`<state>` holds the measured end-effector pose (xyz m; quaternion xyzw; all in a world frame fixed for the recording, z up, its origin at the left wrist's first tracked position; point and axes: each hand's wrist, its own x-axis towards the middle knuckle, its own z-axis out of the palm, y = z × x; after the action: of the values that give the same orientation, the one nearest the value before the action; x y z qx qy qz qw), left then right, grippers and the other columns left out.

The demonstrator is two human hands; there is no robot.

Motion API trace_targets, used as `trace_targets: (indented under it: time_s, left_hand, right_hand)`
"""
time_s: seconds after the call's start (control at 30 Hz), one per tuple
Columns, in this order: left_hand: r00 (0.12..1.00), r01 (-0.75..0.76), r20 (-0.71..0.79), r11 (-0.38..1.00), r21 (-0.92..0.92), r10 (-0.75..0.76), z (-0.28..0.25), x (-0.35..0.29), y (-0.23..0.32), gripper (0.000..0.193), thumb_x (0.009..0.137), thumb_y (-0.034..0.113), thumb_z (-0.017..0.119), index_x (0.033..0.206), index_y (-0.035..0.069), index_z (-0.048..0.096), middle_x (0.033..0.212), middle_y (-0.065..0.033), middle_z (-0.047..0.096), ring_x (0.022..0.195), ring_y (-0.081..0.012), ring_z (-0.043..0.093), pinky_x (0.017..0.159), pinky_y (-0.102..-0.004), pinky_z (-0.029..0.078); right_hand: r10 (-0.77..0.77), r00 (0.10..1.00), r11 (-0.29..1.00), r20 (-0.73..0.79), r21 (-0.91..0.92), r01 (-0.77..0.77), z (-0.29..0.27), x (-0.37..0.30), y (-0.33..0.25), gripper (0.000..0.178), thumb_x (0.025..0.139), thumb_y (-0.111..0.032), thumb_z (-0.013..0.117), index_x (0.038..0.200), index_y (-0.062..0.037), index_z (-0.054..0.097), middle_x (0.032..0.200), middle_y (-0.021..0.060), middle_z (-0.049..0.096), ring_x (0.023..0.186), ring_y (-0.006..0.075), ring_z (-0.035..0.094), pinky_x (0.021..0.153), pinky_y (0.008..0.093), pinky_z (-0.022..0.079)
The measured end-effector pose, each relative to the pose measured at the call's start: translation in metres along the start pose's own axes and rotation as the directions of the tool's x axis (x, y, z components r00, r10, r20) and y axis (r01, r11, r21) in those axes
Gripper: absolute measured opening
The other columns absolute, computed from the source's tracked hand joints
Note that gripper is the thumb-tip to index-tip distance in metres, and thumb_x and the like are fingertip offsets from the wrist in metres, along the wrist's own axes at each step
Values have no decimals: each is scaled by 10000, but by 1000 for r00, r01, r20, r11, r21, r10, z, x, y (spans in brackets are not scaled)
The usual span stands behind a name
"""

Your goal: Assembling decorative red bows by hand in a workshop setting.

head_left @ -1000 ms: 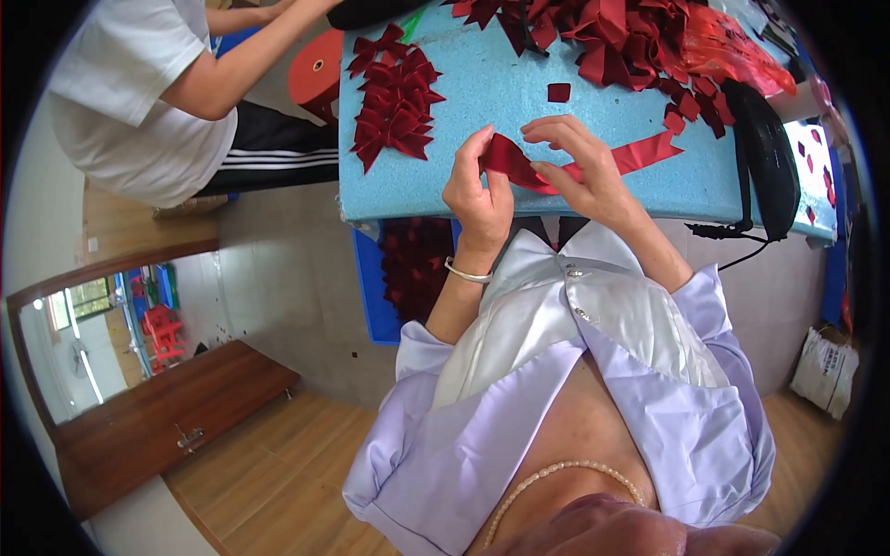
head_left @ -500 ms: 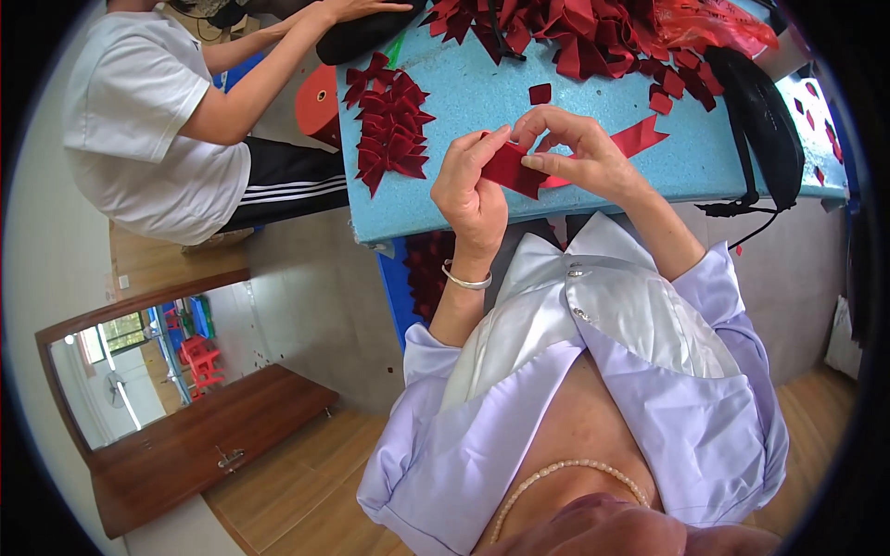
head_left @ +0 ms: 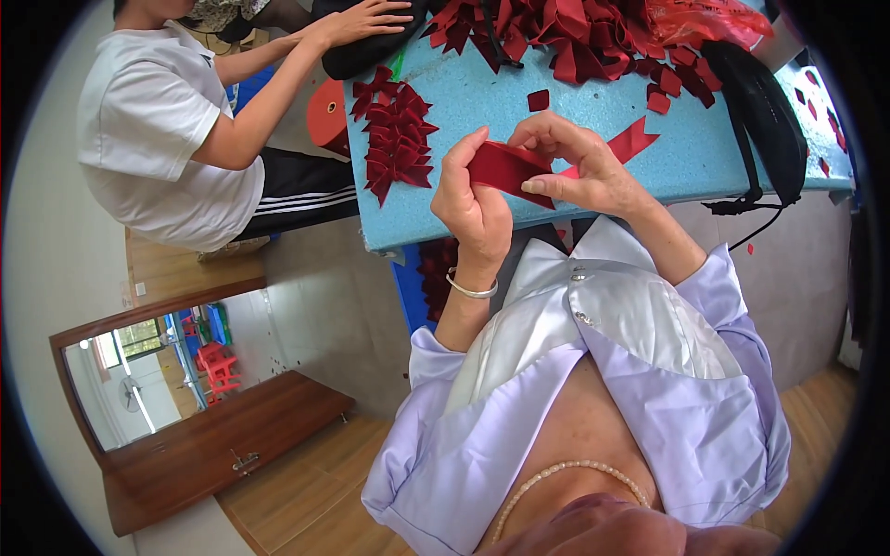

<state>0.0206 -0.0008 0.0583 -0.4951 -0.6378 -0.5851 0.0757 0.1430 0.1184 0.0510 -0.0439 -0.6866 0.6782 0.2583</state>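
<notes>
Between my hands, above the front part of the blue table [head_left: 399, 218], is a dark red ribbon [head_left: 506, 170] folded into a flat loop. My left hand [head_left: 475, 206] grips the loop's left end, its index finger raised along the fold. The right end is pinched between thumb and fingers of my right hand [head_left: 593, 171]. Behind that hand a ribbon tail [head_left: 634, 141] with a notched end sticks out to the right. To the left of my hands lies a row of red bows [head_left: 399, 139].
A heap of cut red ribbons [head_left: 565, 32] covers the table's far side, beside a red plastic bag [head_left: 709, 26]. Small red squares [head_left: 659, 96] lie near a black bag [head_left: 765, 125] at right. A co-worker [head_left: 162, 120] sits at left near a red roll [head_left: 326, 111].
The ribbon loop has turned flatter and shows more of its face. My left index finger has straightened. My view has shifted slightly, and the co-worker's hand lies farther onto the black item.
</notes>
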Motion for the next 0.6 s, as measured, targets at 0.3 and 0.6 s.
trace_targets:
  time_s: [0.3,0.6]
  left_hand:
    - [993,-110,44,990,85,107,2,-2,4,395,812,-97,471,1179,-7,585,985,-154,669,815,-259,666,769,-338,535]
    - [954,-290,124,941,174,272,-6,0,7,454,800,-90,511,1246,-9,536,1115,-175,676,895,-298,702,753,-356,560]
  right_hand:
    - [154,982,986,111,53,-161,-5,-2,4,320,820,-156,745,1041,4,578,1010,53,567,940,145,548,856,283,460]
    - [109,987,969,121,209,-133,-4,2,0,427,793,-234,780,1114,-20,594,1061,40,560,1021,165,527,912,319,446]
